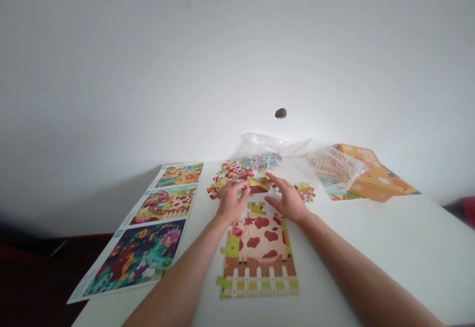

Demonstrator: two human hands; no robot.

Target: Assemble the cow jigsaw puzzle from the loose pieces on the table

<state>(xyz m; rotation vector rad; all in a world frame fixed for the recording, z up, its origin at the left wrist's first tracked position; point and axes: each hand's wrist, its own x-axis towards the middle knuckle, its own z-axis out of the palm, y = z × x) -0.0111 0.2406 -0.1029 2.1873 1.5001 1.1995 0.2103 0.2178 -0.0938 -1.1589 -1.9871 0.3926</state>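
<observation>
A partly joined jigsaw puzzle (261,253) lies on the white table, showing a spotted cow above a white fence. A green puzzle piece (257,209) sits at its top edge. Beyond it is a pile of loose puzzle pieces (237,170). My left hand (230,199) is at the near side of this pile, thumb and fingers pinched together; whatever is between them is too small to tell. My right hand (291,199) hovers or rests at the pile's right side, its thumb and fingers apart and holding nothing. Some loose pieces (305,192) lie right of it.
A sheet with three printed pictures (163,203) lies along the table's left edge. Clear plastic bags (261,144) with more pieces stand at the back. On the right, another plastic bag (336,166) leans against an orange box (371,173). A white wall rises behind.
</observation>
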